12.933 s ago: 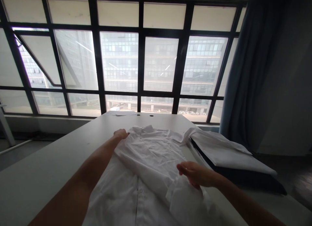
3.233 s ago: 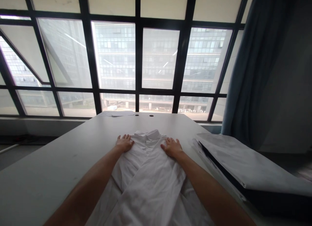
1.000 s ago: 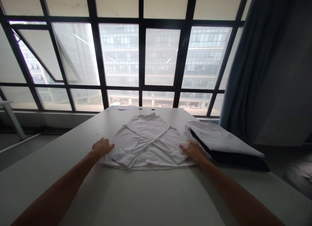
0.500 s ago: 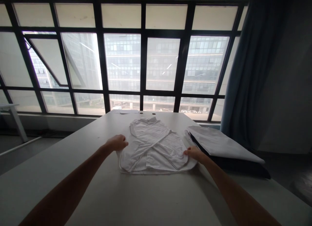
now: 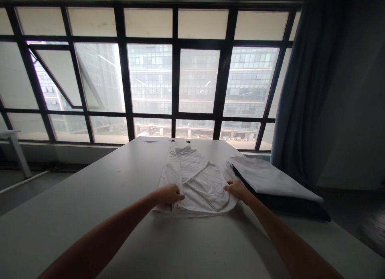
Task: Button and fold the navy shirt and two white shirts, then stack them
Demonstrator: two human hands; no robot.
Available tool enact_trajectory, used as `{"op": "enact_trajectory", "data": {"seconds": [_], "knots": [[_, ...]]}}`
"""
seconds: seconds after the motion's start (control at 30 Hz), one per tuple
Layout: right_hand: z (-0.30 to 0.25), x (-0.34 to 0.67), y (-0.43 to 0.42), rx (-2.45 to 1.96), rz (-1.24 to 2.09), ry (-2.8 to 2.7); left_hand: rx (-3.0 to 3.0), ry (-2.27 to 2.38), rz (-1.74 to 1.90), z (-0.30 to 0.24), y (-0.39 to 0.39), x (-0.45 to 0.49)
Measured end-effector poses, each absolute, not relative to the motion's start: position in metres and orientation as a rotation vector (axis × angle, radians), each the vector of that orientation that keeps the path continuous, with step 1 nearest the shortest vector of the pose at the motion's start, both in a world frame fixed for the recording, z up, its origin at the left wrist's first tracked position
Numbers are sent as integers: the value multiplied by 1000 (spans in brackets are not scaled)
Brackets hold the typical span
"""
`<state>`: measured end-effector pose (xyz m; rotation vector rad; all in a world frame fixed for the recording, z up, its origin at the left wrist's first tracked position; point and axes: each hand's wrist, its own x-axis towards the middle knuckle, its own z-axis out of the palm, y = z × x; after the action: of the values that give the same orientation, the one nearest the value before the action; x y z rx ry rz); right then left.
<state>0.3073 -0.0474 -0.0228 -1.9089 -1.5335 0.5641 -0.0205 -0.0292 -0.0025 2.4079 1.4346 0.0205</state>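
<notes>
White shirt (image 5: 197, 178) lies on the middle of the surface (image 5: 90, 207). Left hand (image 5: 168, 194) holds its doubled left side; right hand (image 5: 237, 189) touches the right edge, grip unclear. Flat, even pressure keeps the edge straight.

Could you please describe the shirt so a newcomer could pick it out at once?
Look to the dark-framed window, then down to the white table before it. On it lies a white collared shirt, collar toward the window, folded and creased. Unlike the smooth pale sheet on a dark base to its right, it has the person's left hand and right hand at its near edge.
</notes>
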Motion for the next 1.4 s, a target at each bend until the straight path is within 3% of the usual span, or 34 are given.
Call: {"op": "enact_trajectory", "data": {"seconds": [0.13,0.33,0.73,1.03,1.4], "knots": [[-18,297,-51,-1886,504,-1543,2275,1140,136,1,-27,-43],[-8,257,-50,-1848,406,-1619,2737,1093,524,-10,-28,-79],[-15,131,-50,-1684,364,-2001,2675,1050,520,-49,-19,-89],[6,137,-63,-1608,346,-1995,2650,980,520,-53,-18,-91],[-14,135,-75,-1644,404,-2182,2645,1023,481,-50,-20,-90]]}}
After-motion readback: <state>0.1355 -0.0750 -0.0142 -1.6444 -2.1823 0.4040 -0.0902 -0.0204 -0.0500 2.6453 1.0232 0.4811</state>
